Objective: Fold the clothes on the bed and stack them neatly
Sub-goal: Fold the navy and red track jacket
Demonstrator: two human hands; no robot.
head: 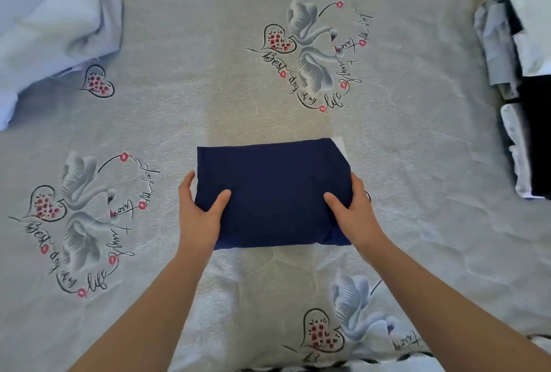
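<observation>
I see a folded navy cloth [272, 193] lying flat in the middle of the bed [208, 73], nearer the near edge, and both hands are on it. My left hand [202, 213] grips the cloth's left edge: thumb on top, fingers tucked around the side and mostly hidden beneath. My right hand [351, 210] does the same at the right edge, thumb lying across the navy fabric, fingers curled around the side. A sliver of white shows at the cloth's far right corner; I cannot tell what it belongs to. At the bed's far left corner sits a crumpled heap of pale clothes [44, 23], unfolded. Along the right edge stands a stack [524, 79] of folded pieces in black, white and grey, well apart from the navy cloth. The bedsheet carries printed swans, hearts and script.
</observation>
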